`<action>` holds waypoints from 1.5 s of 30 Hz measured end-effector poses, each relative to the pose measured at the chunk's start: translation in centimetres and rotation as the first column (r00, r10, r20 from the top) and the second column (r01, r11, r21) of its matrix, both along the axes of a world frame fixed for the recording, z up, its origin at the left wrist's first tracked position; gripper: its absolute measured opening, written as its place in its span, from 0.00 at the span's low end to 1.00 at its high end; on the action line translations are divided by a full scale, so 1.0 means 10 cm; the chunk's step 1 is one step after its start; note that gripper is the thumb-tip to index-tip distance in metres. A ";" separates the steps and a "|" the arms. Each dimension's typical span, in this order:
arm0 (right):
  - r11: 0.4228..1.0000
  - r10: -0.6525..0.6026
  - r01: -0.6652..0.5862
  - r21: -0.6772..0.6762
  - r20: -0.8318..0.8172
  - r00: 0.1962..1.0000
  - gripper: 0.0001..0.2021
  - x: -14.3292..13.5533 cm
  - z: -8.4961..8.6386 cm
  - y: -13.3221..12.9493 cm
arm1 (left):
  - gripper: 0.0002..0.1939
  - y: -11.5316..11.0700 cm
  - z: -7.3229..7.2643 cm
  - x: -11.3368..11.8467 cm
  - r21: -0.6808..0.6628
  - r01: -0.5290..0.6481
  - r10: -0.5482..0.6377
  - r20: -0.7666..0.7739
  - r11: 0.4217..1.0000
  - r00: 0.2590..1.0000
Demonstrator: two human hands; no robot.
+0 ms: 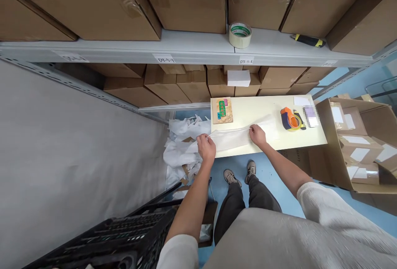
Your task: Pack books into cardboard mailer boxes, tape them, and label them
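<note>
A thin white translucent sheet [231,138], of paper or foam wrap, is stretched across the near side of a cream tabletop [257,109]. At its left end, past the table's edge, my left hand [206,147] is closed on it. My right hand [257,135] pinches the sheet farther right, with more of it spreading out beyond the fingers. Behind the sheet lies a tan box with a colourful printed front [222,110]. To the right stand an orange and dark blue tape dispenser [289,118] and a yellow-and-black cutter [299,119].
Shelves with cardboard boxes [192,87] run behind the table; a tape roll [240,35] and a utility knife [308,40] lie on the upper shelf. White scraps [182,153] heap at left. A large open carton [333,161] holds labelled boxes. A black crate [124,236] stands lower left.
</note>
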State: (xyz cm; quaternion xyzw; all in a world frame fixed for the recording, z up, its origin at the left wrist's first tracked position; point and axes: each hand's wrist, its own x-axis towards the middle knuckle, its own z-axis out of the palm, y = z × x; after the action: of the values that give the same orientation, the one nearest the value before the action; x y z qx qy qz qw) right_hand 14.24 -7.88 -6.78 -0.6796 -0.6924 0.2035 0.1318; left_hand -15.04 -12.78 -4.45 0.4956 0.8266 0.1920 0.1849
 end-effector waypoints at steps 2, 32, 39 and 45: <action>0.999 0.003 -0.002 0.042 -0.014 1.000 0.23 -0.01 -0.01 -0.01 | 0.19 -0.02 -0.01 0.02 0.041 0.017 -0.016 -0.020 0.999 1.000; 0.933 0.353 -0.352 -0.076 -0.004 0.936 0.23 -0.56 0.04 -0.17 | 0.19 0.16 -0.07 -0.17 -0.199 0.356 -0.379 -0.094 0.913 0.920; 0.927 0.343 -0.317 -0.199 0.117 0.932 0.24 -0.81 -0.02 -0.23 | 0.11 0.03 -0.03 -0.21 -0.308 0.343 -0.380 -0.068 0.888 0.923; 0.937 0.318 -0.298 -0.183 0.087 0.944 0.25 -0.77 -0.11 -0.23 | 0.11 0.07 -0.04 -0.33 -0.301 0.342 -0.360 -0.005 0.890 0.933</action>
State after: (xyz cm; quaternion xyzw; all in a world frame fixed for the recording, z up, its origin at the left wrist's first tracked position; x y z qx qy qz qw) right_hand 6.55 -10.16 -7.86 -0.5818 -0.7773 0.2394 0.0007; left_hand -18.36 -12.05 -4.89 0.6089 0.7481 0.0149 0.2633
